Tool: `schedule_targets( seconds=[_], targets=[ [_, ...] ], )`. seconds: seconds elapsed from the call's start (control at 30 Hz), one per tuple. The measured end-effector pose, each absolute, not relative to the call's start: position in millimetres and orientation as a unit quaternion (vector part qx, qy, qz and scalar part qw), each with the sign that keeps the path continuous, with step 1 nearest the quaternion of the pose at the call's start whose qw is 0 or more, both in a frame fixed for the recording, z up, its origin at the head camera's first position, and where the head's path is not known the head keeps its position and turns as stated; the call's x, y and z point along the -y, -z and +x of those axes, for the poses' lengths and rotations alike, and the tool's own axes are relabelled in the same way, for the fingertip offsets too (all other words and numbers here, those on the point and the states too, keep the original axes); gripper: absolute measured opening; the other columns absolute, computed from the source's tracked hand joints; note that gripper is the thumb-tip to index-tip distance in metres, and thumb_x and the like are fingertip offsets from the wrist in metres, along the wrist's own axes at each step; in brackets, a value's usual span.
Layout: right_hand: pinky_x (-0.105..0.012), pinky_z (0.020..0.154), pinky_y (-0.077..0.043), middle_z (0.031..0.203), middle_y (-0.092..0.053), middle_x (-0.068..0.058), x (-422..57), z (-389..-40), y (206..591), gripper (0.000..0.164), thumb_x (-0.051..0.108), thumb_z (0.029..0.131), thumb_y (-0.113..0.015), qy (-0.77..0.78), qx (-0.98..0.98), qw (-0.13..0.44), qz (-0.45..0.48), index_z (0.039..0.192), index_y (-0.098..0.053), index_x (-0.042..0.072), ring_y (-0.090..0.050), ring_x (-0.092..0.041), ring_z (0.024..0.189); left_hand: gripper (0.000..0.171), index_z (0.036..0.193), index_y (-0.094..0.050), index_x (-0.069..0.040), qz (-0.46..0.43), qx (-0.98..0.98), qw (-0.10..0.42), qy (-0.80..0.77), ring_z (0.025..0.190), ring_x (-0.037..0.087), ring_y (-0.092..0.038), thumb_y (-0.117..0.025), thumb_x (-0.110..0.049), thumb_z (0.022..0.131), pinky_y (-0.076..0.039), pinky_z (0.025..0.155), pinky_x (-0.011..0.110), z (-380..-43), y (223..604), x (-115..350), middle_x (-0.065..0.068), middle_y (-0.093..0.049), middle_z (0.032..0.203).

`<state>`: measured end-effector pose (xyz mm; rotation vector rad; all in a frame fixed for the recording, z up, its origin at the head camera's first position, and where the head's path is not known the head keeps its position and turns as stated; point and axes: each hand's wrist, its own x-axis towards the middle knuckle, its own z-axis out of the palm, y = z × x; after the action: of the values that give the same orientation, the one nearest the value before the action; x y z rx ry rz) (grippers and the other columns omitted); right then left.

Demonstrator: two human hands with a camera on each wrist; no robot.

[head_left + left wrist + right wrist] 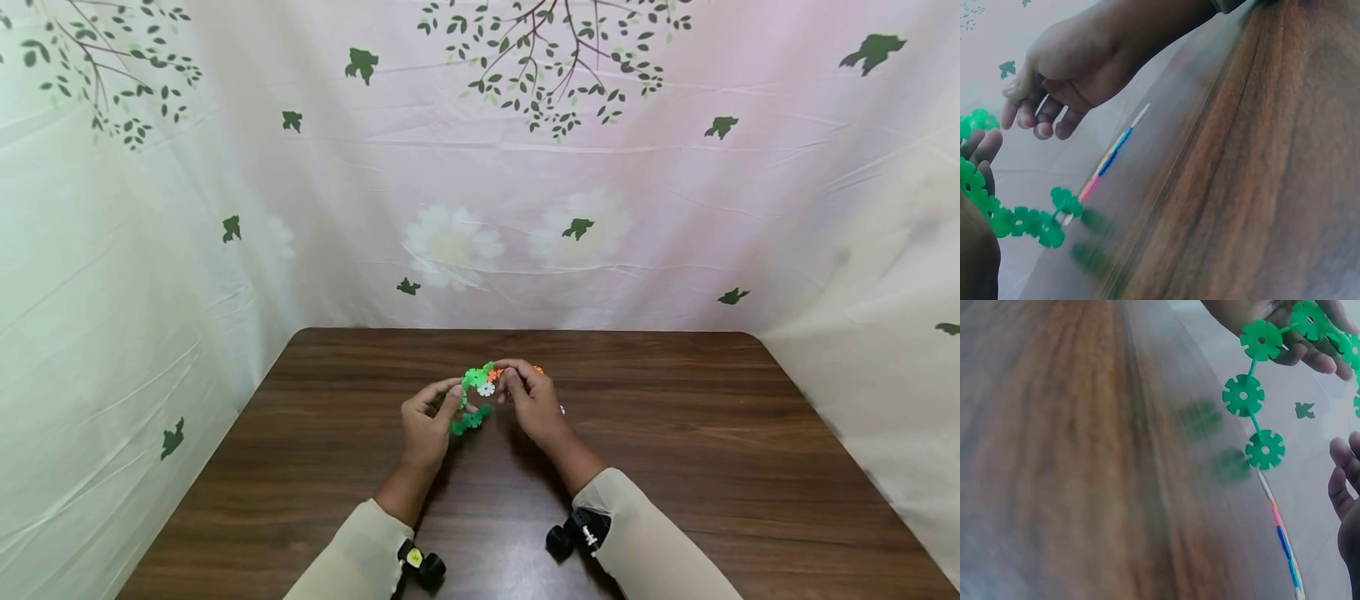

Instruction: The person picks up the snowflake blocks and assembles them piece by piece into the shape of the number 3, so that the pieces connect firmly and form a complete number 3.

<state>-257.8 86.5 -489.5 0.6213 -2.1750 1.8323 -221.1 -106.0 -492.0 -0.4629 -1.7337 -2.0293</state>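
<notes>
A chain of green notched interlocking discs [1243, 395] hangs in a loose curve between the two hands, its lower end close over the table. My left hand [427, 429] grips the chain along its side with thumb and fingers; part of the chain is hidden behind that thumb. At the chain's upper end, my right hand [534, 410] pinches it with thumb and index fingertips, the other fingers curled below. A white disc [486, 389] and an orange disc [537, 369] show around the right hand.
Low on the brown wooden table [675, 433] lie flat discs [1280, 534] in pink, blue, orange and white, seen edge-on in the wrist views. A pale patterned cloth [495, 183] hangs behind the table and along both sides.
</notes>
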Motion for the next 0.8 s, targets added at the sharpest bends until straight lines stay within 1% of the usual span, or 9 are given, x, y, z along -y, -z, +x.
schedule_targets(
  seconds=[0.07,0.17,0.3,0.37,0.43,0.53,0.6,0.7,0.8],
  targets=[
    [-0.039,0.072,-0.061,0.095,-0.067,-0.032,-86.6,-258.9,488.7,0.031,0.014,0.117,-0.050,-0.627,0.744,0.120,0.200,0.131,-0.070,-0.004,-0.069,-0.027,0.076,0.019,0.116,-0.077,0.012,-0.159,0.630,0.221,0.727,0.064,0.022,-0.078,-0.070,0.000,0.105,-0.062,0.058,0.029,-220.8,490.9,106.0,0.039,-0.070,0.078],
    [-0.038,0.068,-0.060,0.091,-0.068,-0.031,-87.0,-261.6,488.3,0.030,0.013,0.117,-0.051,-0.626,0.744,0.131,0.193,0.128,-0.072,-0.005,-0.068,-0.029,0.074,0.019,0.117,-0.078,0.011,-0.156,0.631,0.226,0.725,0.066,0.023,-0.078,-0.072,-0.001,0.103,-0.063,0.058,0.030,-221.4,490.9,106.0,0.039,-0.071,0.083],
    [-0.034,0.067,-0.058,0.088,-0.067,-0.025,-90.4,-264.0,488.3,0.029,0.012,0.116,-0.053,-0.621,0.747,0.147,0.186,0.126,-0.072,-0.007,-0.066,-0.031,0.075,0.018,0.116,-0.078,0.011,-0.163,0.634,0.248,0.714,0.071,0.019,-0.079,-0.076,0.002,0.100,-0.062,0.059,0.027,-222.6,492.7,104.8,0.037,-0.074,0.098],
    [-0.033,0.067,-0.058,0.087,-0.067,-0.022,-93.4,-264.1,488.7,0.029,0.013,0.116,-0.054,-0.618,0.751,0.151,0.177,0.126,-0.072,-0.007,-0.065,-0.028,0.075,0.019,0.116,-0.079,0.010,-0.165,0.646,0.269,0.695,0.074,0.016,-0.079,-0.078,0.004,0.098,-0.062,0.061,0.024,-223.2,494.5,103.8,0.034,-0.076,0.105],
    [-0.031,0.068,-0.057,0.087,-0.067,-0.022,-96.6,-263.4,489.9,0.029,0.013,0.115,-0.055,-0.617,0.754,0.149,0.170,0.126,-0.072,-0.007,-0.065,-0.027,0.076,0.021,0.116,-0.080,0.009,-0.167,0.662,0.292,0.670,0.077,0.016,-0.080,-0.080,0.004,0.096,-0.063,0.067,0.022,-224.3,496.6,102.9,0.030,-0.078,0.111],
    [-0.029,0.069,-0.057,0.088,-0.068,-0.025,-102.2,-262.8,493.2,0.027,0.013,0.115,-0.057,-0.614,0.760,0.138,0.160,0.125,-0.073,-0.005,-0.066,-0.028,0.076,0.024,0.118,-0.081,0.007,-0.170,0.686,0.319,0.632,0.080,0.024,-0.081,-0.082,0.002,0.094,-0.066,0.076,0.024,-226.2,500.2,102.1,0.025,-0.080,0.113],
    [-0.027,0.070,-0.056,0.089,-0.069,-0.026,-106.4,-262.2,495.0,0.025,0.011,0.114,-0.058,-0.614,0.762,0.134,0.156,0.124,-0.073,-0.005,-0.067,-0.029,0.077,0.025,0.119,-0.081,0.005,-0.169,0.705,0.333,0.603,0.087,0.031,-0.082,-0.084,0.000,0.094,-0.066,0.083,0.027,-227.1,502.0,102.0,0.022,-0.081,0.113],
    [-0.024,0.069,-0.054,0.089,-0.069,-0.026,-112.7,-261.5,496.6,0.022,0.008,0.112,-0.060,-0.611,0.764,0.136,0.154,0.123,-0.074,-0.006,-0.067,-0.027,0.077,0.026,0.118,-0.082,0.004,-0.171,0.733,0.352,0.556,0.097,0.035,-0.080,-0.085,-0.003,0.093,-0.067,0.085,0.033,-227.3,503.4,101.9,0.019,-0.081,0.113],
    [-0.023,0.067,-0.051,0.091,-0.070,-0.023,-118.1,-260.7,496.7,0.020,0.006,0.110,-0.063,-0.604,0.770,0.140,0.151,0.122,-0.074,-0.006,-0.065,-0.023,0.077,0.027,0.117,-0.081,0.006,-0.181,0.749,0.368,0.520,0.099,0.036,-0.077,-0.086,-0.002,0.092,-0.066,0.079,0.042,-227.4,504.6,101.9,0.019,-0.081,0.111]
  ],
)
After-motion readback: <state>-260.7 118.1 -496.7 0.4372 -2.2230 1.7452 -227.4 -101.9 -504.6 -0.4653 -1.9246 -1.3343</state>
